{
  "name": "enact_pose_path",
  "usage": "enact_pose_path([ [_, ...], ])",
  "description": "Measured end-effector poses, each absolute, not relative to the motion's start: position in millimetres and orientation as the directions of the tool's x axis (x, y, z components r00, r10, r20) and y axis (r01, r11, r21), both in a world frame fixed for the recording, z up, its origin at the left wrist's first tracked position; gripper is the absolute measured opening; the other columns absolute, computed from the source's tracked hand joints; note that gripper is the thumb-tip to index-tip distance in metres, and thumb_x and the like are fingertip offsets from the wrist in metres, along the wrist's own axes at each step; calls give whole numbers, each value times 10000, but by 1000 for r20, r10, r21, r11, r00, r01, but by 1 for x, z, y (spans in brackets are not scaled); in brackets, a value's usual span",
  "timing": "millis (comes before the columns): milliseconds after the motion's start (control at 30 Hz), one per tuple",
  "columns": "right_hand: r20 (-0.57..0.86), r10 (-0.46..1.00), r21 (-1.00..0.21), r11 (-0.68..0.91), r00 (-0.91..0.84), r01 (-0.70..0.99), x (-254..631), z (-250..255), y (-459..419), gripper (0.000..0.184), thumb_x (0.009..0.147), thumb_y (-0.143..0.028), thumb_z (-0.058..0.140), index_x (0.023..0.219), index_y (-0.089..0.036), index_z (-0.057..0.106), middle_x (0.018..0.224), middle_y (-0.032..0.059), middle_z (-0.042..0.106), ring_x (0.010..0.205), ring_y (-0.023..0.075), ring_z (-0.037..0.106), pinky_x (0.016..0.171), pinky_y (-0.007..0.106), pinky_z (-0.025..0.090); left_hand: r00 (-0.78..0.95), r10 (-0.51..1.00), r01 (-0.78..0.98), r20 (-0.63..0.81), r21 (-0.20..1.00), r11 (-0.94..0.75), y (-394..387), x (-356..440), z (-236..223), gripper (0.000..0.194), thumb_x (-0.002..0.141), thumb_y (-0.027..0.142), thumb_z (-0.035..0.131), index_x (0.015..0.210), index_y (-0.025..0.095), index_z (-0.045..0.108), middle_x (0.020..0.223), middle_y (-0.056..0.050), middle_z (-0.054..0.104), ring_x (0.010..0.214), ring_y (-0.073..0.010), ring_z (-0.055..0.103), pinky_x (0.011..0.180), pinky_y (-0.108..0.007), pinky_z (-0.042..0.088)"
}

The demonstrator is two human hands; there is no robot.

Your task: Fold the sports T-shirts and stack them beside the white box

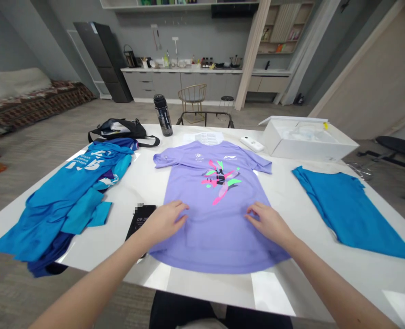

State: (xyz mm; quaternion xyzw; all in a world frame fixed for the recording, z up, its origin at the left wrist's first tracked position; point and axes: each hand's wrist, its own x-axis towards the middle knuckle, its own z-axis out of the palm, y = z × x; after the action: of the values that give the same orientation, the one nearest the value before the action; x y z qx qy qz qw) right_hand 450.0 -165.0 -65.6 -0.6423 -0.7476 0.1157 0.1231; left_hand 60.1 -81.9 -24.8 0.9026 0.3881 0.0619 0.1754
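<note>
A purple T-shirt (209, 233) lies spread flat, front up, on the white table, its collar pointing away from me. Its chest carries a pink, green and black print and small white logos. Over the shirt's left side is my left hand (168, 220), thumb and fingers apart, holding nothing. On the opposite side, my right hand (267, 221) has loosely curled fingers with a gap to the thumb, and it too holds nothing. Whether the fingertips touch the fabric I cannot tell. A black phone (149, 211) lies beside my left wrist, partly covered by my forearm.
Blue shirts (61, 192) lie piled on the left, hanging over the table edge. A folded blue garment (349, 208) lies right. Farther back are a black bag (120, 130), a dark bottle (163, 116), a white device (252, 144) and an open white box (305, 148).
</note>
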Motion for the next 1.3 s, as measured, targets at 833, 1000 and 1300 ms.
enact_pose_path([
  [833,269,906,-328,-232,326,916,472,-74,-308,356,1007,-277,357,1185,-198,655,1187,111,713,1058,281,686,959,414,524,432,876,900,215,-41,-433,-184,22,-56,429,961,113,326,1190,218,674,1093,-155,649,1050,-308,611,950,-425,493],
  [1000,345,893,-340,-168,288,925,474,-71,-325,363,988,-262,357,1183,-158,644,1196,154,698,1119,299,662,1021,432,495,309,893,900,328,203,-386,-192,10,-41,412,976,146,330,1194,224,671,1185,-129,628,1117,-273,620,1018,-373,487],
  [1300,446,843,-425,-96,301,900,480,-79,-379,225,901,-234,494,997,-199,694,941,74,631,762,220,641,783,379,532,152,876,878,457,345,-332,-251,-24,-76,300,993,211,414,1154,193,667,1214,-98,676,1046,-259,682,951,-371,520],
])
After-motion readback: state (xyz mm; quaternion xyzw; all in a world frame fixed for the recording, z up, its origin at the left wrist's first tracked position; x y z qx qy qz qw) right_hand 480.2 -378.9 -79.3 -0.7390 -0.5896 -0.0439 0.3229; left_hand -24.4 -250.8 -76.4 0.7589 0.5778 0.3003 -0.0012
